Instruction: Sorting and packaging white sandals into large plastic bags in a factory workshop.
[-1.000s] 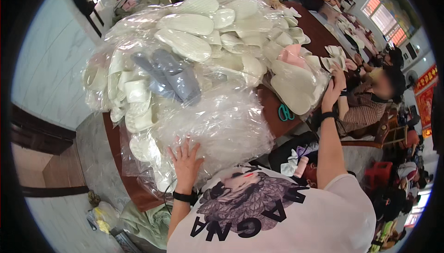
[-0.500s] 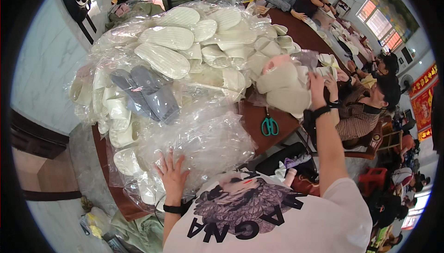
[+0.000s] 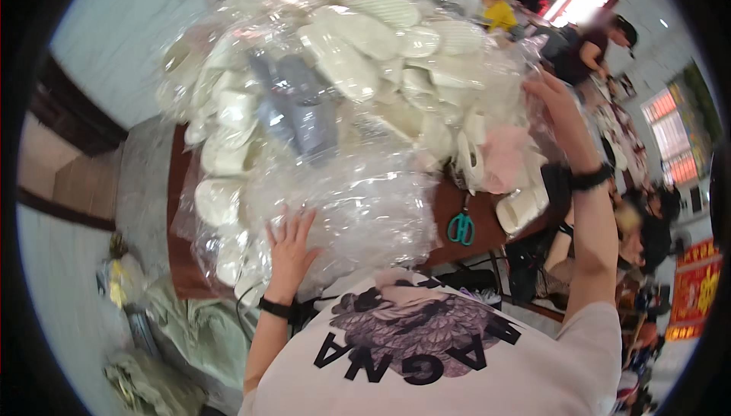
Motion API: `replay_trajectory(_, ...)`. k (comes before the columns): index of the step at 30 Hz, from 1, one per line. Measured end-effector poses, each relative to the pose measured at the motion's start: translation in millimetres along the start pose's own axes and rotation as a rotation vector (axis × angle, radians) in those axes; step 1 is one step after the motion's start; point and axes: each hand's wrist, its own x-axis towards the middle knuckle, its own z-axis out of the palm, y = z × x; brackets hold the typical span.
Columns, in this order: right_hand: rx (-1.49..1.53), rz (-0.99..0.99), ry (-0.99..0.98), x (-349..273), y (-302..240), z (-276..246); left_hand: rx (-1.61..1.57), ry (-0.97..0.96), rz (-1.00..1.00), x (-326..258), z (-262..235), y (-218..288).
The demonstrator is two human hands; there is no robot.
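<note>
My left hand (image 3: 292, 252) lies with spread fingers on a stack of clear plastic bags (image 3: 365, 195) at the near edge of the pile. Out to the right, my right hand (image 3: 554, 102) has its fingers bent and closed on a clear plastic bag at the pile's right side; the bag's contents are hard to make out through blur. Below that hand are a pink slipper (image 3: 505, 159) and a cream slipper (image 3: 522, 210). Bagged cream slippers (image 3: 343, 62) form a large heap beyond my hands, with a grey-blue pair (image 3: 301, 111) among them.
Teal-handled scissors (image 3: 461, 228) lie on the brown table (image 3: 487, 214), right of the bag stack. A person in a dark top (image 3: 582, 54) stands at the far right, and others sit along the right side. Green sacks (image 3: 202, 336) rest on the floor at lower left.
My right hand has moved farther away and to the right, off the cream and pink slippers. Those slippers now lie differently, one near the table edge. My left hand stays on the bags. The view has shifted.
</note>
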Motion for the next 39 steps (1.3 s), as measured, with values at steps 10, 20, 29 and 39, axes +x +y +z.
replay_trajectory(10, -0.199, -0.052, -0.559, -105, -48, 202, -0.202, 0.412, -0.001, 29, -16, -21)
replay_trajectory(20, -0.136, 0.118, -0.809, -127, -70, 267, -0.331, 0.287, -0.247, 52, -53, -39)
replay_trajectory(29, 0.116, 0.172, -0.656, -119, 59, 377, -1.014, 0.308, -0.299, 48, -77, -58)
replay_trajectory(39, -0.488, -0.358, -0.73, -143, 51, 358, -0.29, 0.167, 0.251, 12, -60, -52)
